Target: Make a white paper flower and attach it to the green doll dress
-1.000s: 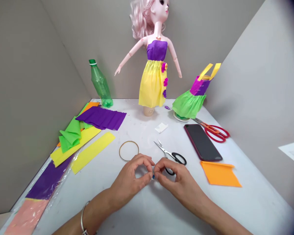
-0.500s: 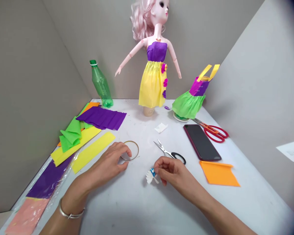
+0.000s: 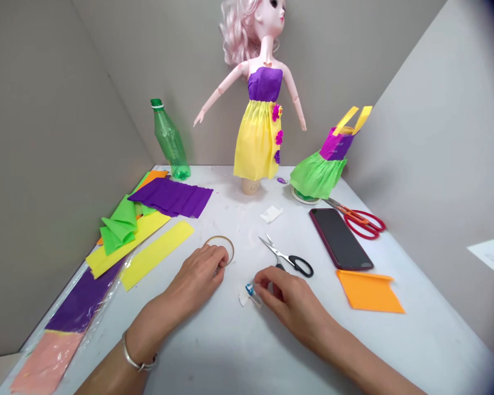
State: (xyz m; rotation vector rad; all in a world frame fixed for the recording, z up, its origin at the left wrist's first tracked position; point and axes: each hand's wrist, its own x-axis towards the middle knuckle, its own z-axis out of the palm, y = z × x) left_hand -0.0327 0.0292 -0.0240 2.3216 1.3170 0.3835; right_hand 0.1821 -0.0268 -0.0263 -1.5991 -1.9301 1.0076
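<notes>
The left hand [image 3: 200,272], fingers curled, covers the near edge of a gold ring [image 3: 233,248] on the tabletop [image 3: 214,351]; whether its grip pinches the rim, I cannot tell. Next, a small blue-and-white scrap [image 3: 249,288] is pinched in the right hand's [image 3: 290,296] grip, near black-handled scissors [image 3: 288,258]. A loose pinch could drop the scrap; a sideways bump could shift the scissors.

A white tabletop [image 3: 209,351] was enclosed by a grey left wall [image 3: 37,164], a grey back wall [image 3: 181,55] and a paler right wall [image 3: 448,142], against which a white sheet [image 3: 493,253] (faintly marked in grey) was seen. Soft shadow was cast low on the right, near the far corner.
</notes>
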